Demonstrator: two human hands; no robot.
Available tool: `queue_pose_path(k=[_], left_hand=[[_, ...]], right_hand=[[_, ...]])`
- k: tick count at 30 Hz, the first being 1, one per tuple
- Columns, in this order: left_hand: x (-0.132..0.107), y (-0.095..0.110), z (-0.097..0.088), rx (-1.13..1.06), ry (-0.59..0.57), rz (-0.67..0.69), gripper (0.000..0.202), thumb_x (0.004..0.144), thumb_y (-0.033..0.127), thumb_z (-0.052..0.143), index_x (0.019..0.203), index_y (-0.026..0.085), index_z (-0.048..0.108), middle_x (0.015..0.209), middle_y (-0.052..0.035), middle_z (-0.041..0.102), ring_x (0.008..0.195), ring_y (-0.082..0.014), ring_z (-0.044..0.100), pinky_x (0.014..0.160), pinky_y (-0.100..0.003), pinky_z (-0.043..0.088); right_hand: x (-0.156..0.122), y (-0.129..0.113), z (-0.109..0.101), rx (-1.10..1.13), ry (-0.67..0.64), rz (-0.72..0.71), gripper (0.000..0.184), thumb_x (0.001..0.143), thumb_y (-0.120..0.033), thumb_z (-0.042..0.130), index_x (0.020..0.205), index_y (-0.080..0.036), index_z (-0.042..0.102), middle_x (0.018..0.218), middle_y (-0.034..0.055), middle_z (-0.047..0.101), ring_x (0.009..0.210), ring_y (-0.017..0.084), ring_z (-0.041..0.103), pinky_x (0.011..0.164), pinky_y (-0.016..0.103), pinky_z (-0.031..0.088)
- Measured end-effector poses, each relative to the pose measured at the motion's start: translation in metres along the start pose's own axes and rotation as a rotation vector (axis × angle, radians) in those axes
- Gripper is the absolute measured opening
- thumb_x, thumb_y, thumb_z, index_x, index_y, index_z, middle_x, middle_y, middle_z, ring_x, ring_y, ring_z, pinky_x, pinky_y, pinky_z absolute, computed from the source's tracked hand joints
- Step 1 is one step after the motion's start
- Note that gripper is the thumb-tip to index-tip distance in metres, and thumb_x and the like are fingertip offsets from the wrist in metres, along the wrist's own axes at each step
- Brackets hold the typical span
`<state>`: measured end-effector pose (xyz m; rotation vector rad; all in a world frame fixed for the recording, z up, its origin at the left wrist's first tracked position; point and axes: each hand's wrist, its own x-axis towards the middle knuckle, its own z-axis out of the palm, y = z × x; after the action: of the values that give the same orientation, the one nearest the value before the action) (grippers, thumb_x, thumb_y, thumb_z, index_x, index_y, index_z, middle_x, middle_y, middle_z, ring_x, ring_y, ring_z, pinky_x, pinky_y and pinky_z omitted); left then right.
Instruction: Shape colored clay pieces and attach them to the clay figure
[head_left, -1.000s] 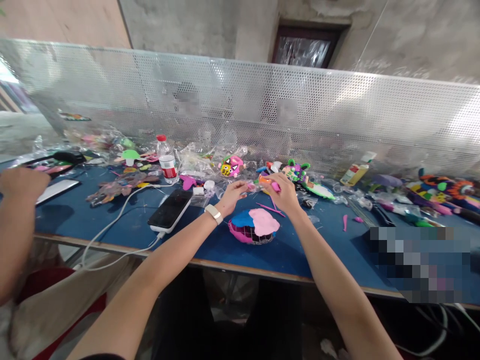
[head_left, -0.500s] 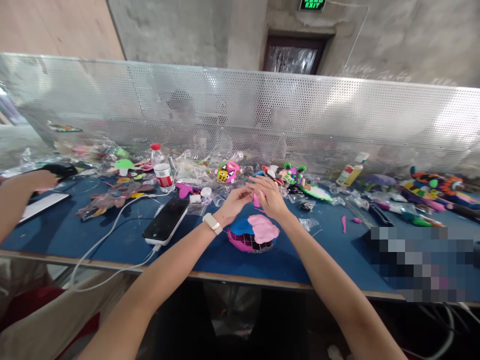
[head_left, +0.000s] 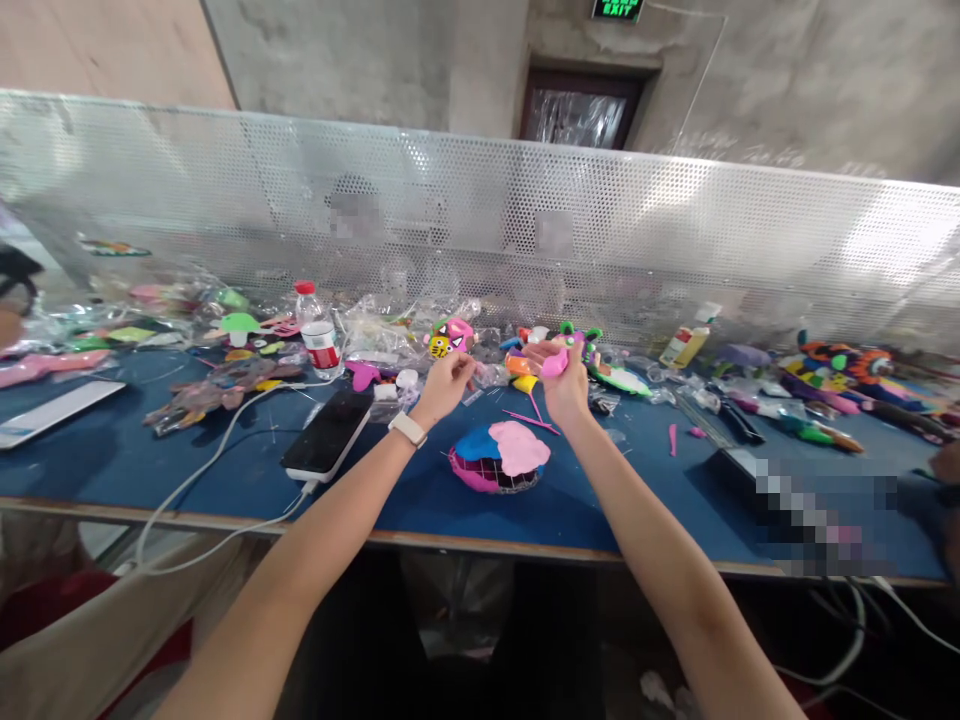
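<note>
My right hand (head_left: 568, 392) is raised over the table with its fingers curled round a lump of pink modelling clay (head_left: 555, 364). To its left, my left hand (head_left: 448, 388) is closed in a pinch; what its fingertips hold is too small to make out. Below and between both hands lies a rounded clay piece with a blue part (head_left: 474, 443), a pale pink patch (head_left: 519, 447) and a dark gridded, magenta-edged lower side. Thin pink sticks (head_left: 531, 422) and a yellow piece (head_left: 526, 384) lie behind it.
A phone on a white power bank (head_left: 328, 436), with a white cable, lies left. Behind stand a red-capped bottle (head_left: 319, 335), a cat-face clay figure (head_left: 450, 340) and plastic wrapping. A black box (head_left: 739, 490) sits right. A perforated metal screen (head_left: 480, 210) closes the back.
My hands have moved apart, the left one going left and the right one keeping the pink clay. At far left, another person's arm has withdrawn from over the table.
</note>
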<state>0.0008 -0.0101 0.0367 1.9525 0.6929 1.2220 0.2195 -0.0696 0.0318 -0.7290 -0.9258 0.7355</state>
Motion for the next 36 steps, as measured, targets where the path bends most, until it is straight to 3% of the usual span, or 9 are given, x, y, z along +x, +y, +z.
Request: queue_pose_path(k=[4,8,12,15,17,24,29,32,36], left_hand=[[0.002,-0.008,-0.003,-0.101,0.028,-0.035,0.031,0.095,0.05,0.063,0.09,0.019,0.059,0.09,-0.0051,0.071,0.068,-0.0164,0.068,0.071,-0.032,0.053],[-0.001,-0.006,0.004,-0.174,-0.029,-0.037,0.032,0.094,0.051,0.064,0.092,0.019,0.059,0.095,-0.007,0.072,0.078,-0.0195,0.073,0.075,-0.032,0.053],[-0.005,0.002,0.008,-0.205,-0.056,-0.001,0.032,0.095,0.05,0.066,0.095,0.019,0.062,0.091,-0.0066,0.073,0.088,-0.0221,0.074,0.084,-0.034,0.054],[-0.008,0.009,0.01,-0.22,-0.068,0.042,0.03,0.095,0.049,0.067,0.094,0.019,0.063,0.093,-0.0075,0.074,0.091,-0.0227,0.073,0.087,-0.035,0.054],[-0.01,0.011,0.011,-0.236,-0.087,0.041,0.029,0.094,0.048,0.068,0.094,0.019,0.064,0.094,-0.0076,0.074,0.091,-0.0231,0.073,0.087,-0.036,0.054],[-0.012,0.007,0.02,-0.246,-0.064,-0.065,0.035,0.095,0.052,0.064,0.091,0.018,0.07,0.09,-0.007,0.076,0.088,-0.0216,0.072,0.085,-0.035,0.052],[-0.012,0.002,0.025,-0.364,-0.038,-0.286,0.036,0.085,0.053,0.074,0.082,0.018,0.067,0.086,-0.0064,0.077,0.084,-0.0199,0.07,0.074,-0.031,0.048],[-0.012,0.002,0.024,-0.4,0.0,-0.294,0.034,0.074,0.041,0.086,0.086,0.02,0.063,0.08,-0.0021,0.074,0.079,-0.0179,0.069,0.07,-0.029,0.046],[-0.01,-0.001,0.02,-0.403,0.001,-0.303,0.036,0.073,0.043,0.088,0.084,0.02,0.064,0.077,-0.0026,0.073,0.074,-0.0172,0.066,0.068,-0.031,0.045]], right_hand=[[0.01,-0.002,-0.012,0.081,0.082,0.033,0.055,0.089,-0.079,0.06,0.094,-0.025,0.064,0.068,-0.0019,0.065,0.059,0.017,0.065,0.07,0.038,0.065],[0.006,-0.002,-0.011,-0.132,0.003,0.015,0.052,0.094,-0.077,0.053,0.084,-0.026,0.059,0.059,-0.0059,0.052,0.045,0.013,0.048,0.059,0.035,0.061],[-0.006,-0.006,-0.002,-0.542,-0.146,-0.104,0.042,0.082,-0.064,0.078,0.094,-0.024,0.072,0.076,-0.0001,0.069,0.059,0.017,0.063,0.066,0.037,0.061],[-0.013,-0.009,0.002,-0.775,-0.243,-0.304,0.044,0.082,-0.058,0.08,0.109,-0.023,0.078,0.102,0.0076,0.077,0.09,0.025,0.072,0.088,0.044,0.06],[-0.015,-0.011,0.004,-0.833,-0.225,-0.407,0.032,0.086,-0.052,0.079,0.101,-0.023,0.079,0.106,0.0087,0.076,0.1,0.027,0.071,0.096,0.045,0.057],[-0.017,-0.01,-0.003,-0.998,-0.28,-0.641,0.018,0.099,-0.034,0.066,0.091,-0.025,0.079,0.098,0.0061,0.077,0.092,0.023,0.072,0.083,0.035,0.058],[-0.014,-0.007,-0.01,-1.058,-0.441,-0.71,0.024,0.103,-0.03,0.059,0.096,-0.028,0.082,0.099,0.004,0.081,0.092,0.022,0.076,0.086,0.036,0.06],[-0.013,-0.007,-0.011,-1.057,-0.499,-0.745,0.027,0.104,-0.028,0.057,0.098,-0.029,0.083,0.097,0.0032,0.082,0.092,0.022,0.076,0.087,0.037,0.06],[-0.013,-0.009,-0.009,-1.069,-0.567,-0.711,0.026,0.104,-0.028,0.058,0.103,-0.03,0.084,0.098,0.0036,0.083,0.093,0.023,0.077,0.087,0.04,0.061]])
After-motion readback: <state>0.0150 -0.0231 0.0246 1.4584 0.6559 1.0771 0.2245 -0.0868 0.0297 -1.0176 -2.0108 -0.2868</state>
